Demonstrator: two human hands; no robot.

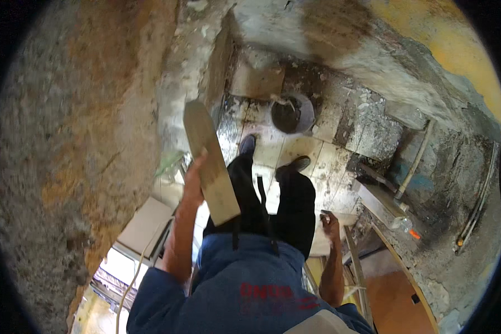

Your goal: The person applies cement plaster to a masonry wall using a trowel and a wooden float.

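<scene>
Two hands in view. Left hand (193,177) is clamped on a wooden float board (210,162), held up beside the rough wall (67,139). Wall reads as coarse and patchy, so smoothing looks mostly undone. Right hand (329,220) hangs low, fingers curled; contents can't be told. Mortar bucket (293,113) sits on the floor beyond the shoes.

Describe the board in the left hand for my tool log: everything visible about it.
The board is a long, flat, pale wooden-looking plank, its far end cut to a blunt point, its surface dusty and grey-smeared. It tilts up along the rough plastered wall. The left hand grips its left edge near the middle; nothing else visibly touches it.
</scene>
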